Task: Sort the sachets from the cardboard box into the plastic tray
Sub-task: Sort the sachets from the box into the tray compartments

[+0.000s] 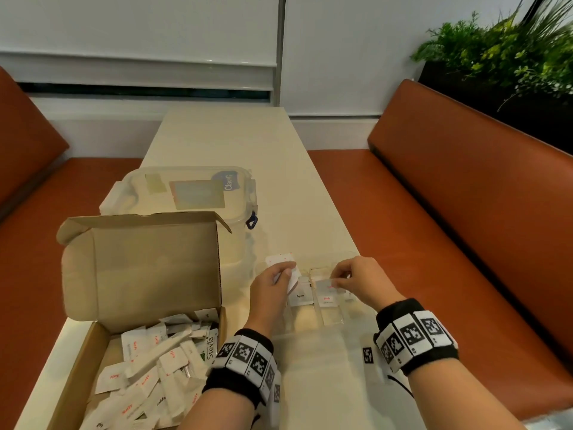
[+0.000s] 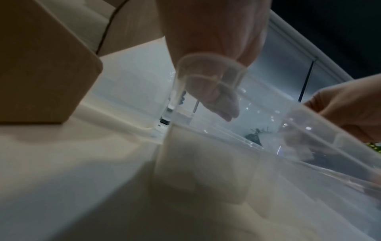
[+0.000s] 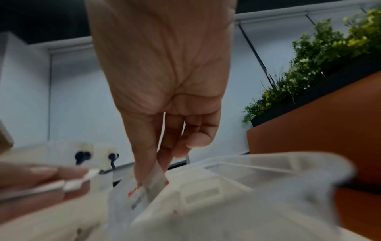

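An open cardboard box at the near left holds several white sachets. A clear plastic tray with narrow compartments lies right of it; a pepper sachet and a salt sachet stand inside. My left hand grips a few white sachets over the tray's left end. My right hand pinches one salt sachet between thumb and fingers, just above a compartment beside the salt one. The left wrist view shows the tray wall close up and my left hand behind it.
A lidded clear plastic container stands behind the cardboard box. The cream table runs away from me, with orange bench seats on both sides. A planter of green plants sits behind the right bench.
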A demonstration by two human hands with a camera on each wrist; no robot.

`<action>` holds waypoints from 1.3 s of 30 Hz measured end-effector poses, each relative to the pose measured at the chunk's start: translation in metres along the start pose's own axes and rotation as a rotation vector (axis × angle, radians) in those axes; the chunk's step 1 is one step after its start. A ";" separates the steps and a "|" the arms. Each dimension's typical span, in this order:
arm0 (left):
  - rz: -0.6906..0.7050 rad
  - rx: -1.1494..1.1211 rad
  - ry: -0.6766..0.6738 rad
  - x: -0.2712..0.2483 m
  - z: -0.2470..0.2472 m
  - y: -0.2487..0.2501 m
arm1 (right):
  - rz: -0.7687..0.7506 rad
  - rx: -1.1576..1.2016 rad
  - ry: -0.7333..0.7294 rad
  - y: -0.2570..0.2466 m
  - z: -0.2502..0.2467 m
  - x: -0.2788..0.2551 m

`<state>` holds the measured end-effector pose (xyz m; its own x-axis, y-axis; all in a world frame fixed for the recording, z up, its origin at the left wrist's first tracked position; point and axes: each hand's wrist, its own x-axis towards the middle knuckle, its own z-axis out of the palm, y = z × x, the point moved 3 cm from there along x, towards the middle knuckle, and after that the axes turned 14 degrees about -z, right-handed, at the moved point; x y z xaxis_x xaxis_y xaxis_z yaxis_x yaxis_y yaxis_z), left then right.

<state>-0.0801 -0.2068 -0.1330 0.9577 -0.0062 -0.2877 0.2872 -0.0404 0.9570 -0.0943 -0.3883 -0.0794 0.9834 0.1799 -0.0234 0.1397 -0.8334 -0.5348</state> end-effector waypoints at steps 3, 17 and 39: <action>0.001 0.009 0.015 0.001 0.000 -0.002 | 0.017 -0.012 -0.002 0.007 0.010 -0.002; 0.028 0.037 -0.003 0.001 0.000 -0.003 | -0.012 -0.082 0.029 0.024 0.039 -0.010; -0.132 -0.217 -0.109 -0.004 0.004 -0.002 | -0.002 -0.183 0.015 0.022 0.049 -0.002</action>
<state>-0.0844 -0.2107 -0.1344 0.9075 -0.1227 -0.4018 0.4179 0.1671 0.8930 -0.0994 -0.3810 -0.1324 0.9844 0.1755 -0.0092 0.1596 -0.9145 -0.3717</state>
